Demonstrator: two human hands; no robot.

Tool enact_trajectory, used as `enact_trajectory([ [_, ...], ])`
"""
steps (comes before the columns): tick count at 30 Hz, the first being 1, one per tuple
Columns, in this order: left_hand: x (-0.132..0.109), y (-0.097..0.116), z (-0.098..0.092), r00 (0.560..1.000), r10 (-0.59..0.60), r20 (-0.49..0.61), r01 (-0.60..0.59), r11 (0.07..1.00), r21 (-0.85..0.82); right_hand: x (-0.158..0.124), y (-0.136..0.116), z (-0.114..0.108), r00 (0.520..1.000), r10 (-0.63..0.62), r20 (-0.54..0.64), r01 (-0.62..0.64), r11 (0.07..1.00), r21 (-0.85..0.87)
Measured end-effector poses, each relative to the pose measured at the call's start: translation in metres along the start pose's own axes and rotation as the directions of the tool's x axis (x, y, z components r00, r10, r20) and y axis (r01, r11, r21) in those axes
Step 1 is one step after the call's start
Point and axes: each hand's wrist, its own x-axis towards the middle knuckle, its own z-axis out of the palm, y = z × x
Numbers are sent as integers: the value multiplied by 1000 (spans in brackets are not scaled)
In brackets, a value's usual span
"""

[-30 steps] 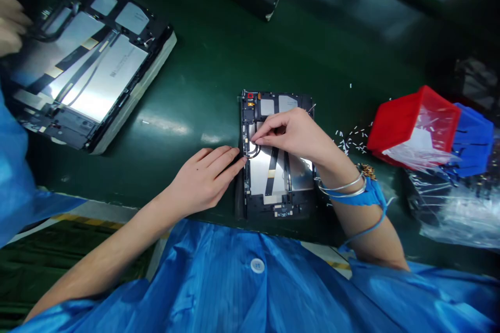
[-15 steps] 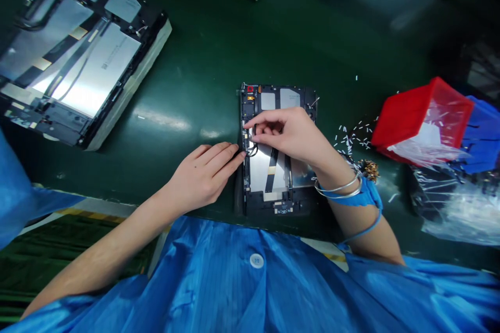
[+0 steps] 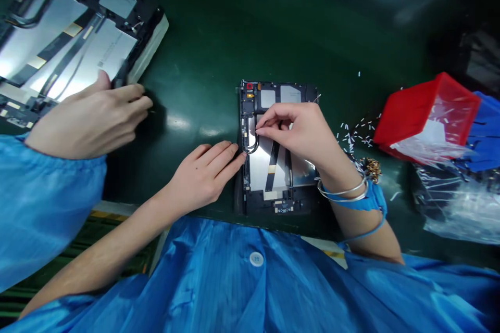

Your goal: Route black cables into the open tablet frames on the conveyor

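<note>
An opened tablet lies on the green work surface in front of me, its silver battery, boards and ribbon cables exposed. My right hand is over its upper left part, thumb and index finger pinched on a thin black cable that loops beside the battery. My left hand lies flat with its fingers stretched out, and its fingertips touch the tablet's left edge, close to the loop's lower end. Part of the battery is hidden under my right hand.
At the left, a co-worker's hand reaches over a stack of opened tablets. On the right stand a red bin, a blue bin and clear plastic bags. Small white strips lie scattered near the red bin.
A co-worker's hand and sleeve have come in from the left over the stacked tablet. My right fingertips have shifted slightly right with the cable; my left hand stays in place.
</note>
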Motion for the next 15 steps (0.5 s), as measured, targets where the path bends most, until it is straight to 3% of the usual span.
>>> enact_trajectory([
  [6,7,4,-4,999,-45,1,45,999,-4,3,1,-5,999,42,-13,-44,992,-118],
  [15,14,3,-7,995,1,104,-8,998,66,9,5,-2,997,71,9,-70,995,-68],
])
